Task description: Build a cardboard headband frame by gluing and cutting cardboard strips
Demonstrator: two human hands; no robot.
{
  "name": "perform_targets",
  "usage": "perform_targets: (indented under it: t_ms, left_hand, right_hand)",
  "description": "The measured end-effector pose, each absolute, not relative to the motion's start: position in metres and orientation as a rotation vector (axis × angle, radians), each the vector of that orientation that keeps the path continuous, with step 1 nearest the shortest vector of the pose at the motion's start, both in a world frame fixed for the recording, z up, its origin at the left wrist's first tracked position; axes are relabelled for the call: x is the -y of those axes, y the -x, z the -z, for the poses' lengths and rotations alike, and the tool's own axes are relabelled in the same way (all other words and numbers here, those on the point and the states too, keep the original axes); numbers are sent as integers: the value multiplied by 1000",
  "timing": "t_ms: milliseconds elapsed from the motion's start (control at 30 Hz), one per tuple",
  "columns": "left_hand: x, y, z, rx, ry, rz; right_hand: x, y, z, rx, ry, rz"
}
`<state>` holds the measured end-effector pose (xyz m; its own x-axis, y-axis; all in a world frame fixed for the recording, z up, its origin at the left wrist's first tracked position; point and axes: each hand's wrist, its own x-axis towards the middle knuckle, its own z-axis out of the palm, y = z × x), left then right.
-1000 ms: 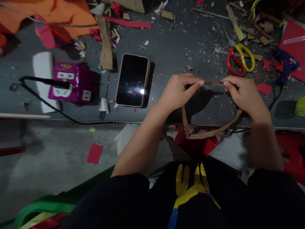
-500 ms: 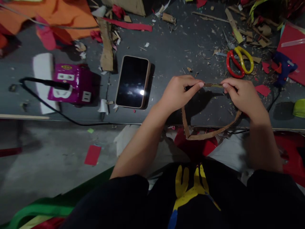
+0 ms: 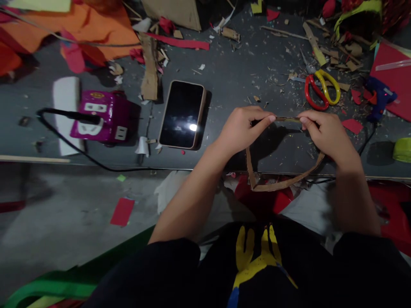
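A thin cardboard strip (image 3: 282,184), bent into a loop with a sharp corner at its lower left, hangs between my hands over the table's front edge. My left hand (image 3: 245,126) pinches the loop's far side between thumb and forefinger. A short way to the right, my right hand (image 3: 329,130) pinches the same side. The stretch of strip between the fingertips is bare to view and looks dark and yellowish. Beyond my right hand lie scissors (image 3: 322,90) with one red and one yellow handle. A blue glue gun (image 3: 380,97) with a small red light is further right.
A smartphone (image 3: 182,114) lies left of my hands. Beside it stands a purple power socket box (image 3: 107,117) with a black cable. Cardboard scraps (image 3: 149,68), orange sheets (image 3: 96,32) and red paper (image 3: 393,77) litter the grey table (image 3: 244,64). A yellow-green roll (image 3: 402,149) sits at the right edge.
The camera view has shifted slightly, so the table's things appear a little lower. Both hands keep the same pinch on the cardboard strip.
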<state>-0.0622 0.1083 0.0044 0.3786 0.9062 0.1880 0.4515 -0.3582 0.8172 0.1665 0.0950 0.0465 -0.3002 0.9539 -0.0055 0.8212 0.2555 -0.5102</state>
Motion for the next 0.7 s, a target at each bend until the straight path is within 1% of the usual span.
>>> perform_targets:
  t_ms: [700]
  left_hand:
    - [-108, 62, -3, -1166, -1957, -866]
  right_hand:
    - [-96, -169, -41, 2232, 1609, -586]
